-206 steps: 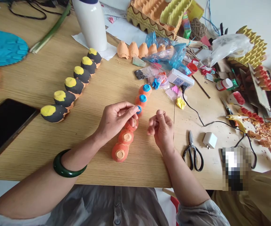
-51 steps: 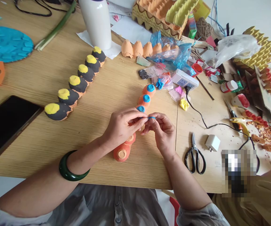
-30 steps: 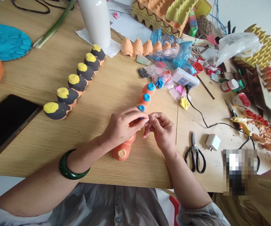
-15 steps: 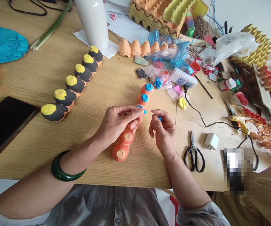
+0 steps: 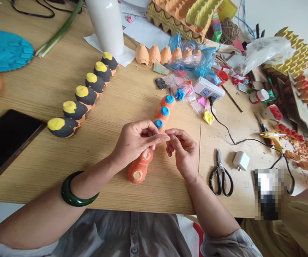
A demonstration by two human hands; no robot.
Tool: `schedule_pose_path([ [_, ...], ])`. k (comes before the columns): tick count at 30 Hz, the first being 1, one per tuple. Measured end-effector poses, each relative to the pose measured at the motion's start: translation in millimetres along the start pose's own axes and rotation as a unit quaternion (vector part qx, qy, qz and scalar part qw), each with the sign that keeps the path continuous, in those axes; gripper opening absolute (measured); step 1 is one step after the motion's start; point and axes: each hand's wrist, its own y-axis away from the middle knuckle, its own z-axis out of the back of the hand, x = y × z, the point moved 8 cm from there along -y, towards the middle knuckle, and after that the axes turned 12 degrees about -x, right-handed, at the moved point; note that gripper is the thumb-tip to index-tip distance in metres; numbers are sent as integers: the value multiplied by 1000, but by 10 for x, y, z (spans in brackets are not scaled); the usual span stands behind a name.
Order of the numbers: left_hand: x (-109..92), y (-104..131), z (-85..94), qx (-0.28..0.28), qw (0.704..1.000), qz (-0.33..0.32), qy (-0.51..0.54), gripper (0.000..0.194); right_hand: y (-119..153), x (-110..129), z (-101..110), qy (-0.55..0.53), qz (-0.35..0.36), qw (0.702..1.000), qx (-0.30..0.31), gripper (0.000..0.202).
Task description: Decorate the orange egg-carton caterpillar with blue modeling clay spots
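My left hand (image 5: 136, 141) is closed in a pinch above a strip of orange-painted egg-carton cups (image 5: 137, 173). Its thumb and forefinger meet the fingertips of my right hand (image 5: 182, 148), which is also pinched. The soft blue clay between them is mostly hidden by the fingers. Upper cups of the strip carry flattened blue clay caps (image 5: 158, 124); a bit of blue shows beneath my left hand, on a cup or in the fingers, I cannot tell which. The two nearest cups have bare, pale tops. A dark green bangle (image 5: 80, 189) circles my left forearm.
Left lie a black-and-yellow cup strip (image 5: 75, 110) and a phone (image 5: 11, 142). Right are scissors (image 5: 220, 175), a white charger (image 5: 241, 161), a power strip (image 5: 208, 88) and a glue gun (image 5: 273, 139). A white vase (image 5: 107, 28) stands behind. Another person's sleeve (image 5: 301, 221) shows at lower right.
My hands have come together at the fingertips. Blue pieces seen in each hand before are now mostly covered. My left hand shifted slightly down, uncovering the third blue cap.
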Motion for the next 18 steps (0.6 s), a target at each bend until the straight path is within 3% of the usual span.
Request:
schedule_pose_path([
  [3,6,-6,8,0,1000,-2,-12,56,41,70,-27,26,37,999,16,24],
  [7,35,-40,-37,33,997,52,56,60,86,151,-59,41,81,995,43,20],
  [10,33,-92,-20,31,993,67,93,58,68,109,-36,34,58,997,34,25],
  [14,75,-129,0,33,991,79,101,39,21,43,21,23,24,999,0,32],
  [18,141,-120,1,27,989,100,109,43,4,32,39,6,16,1000,-13,27],
])
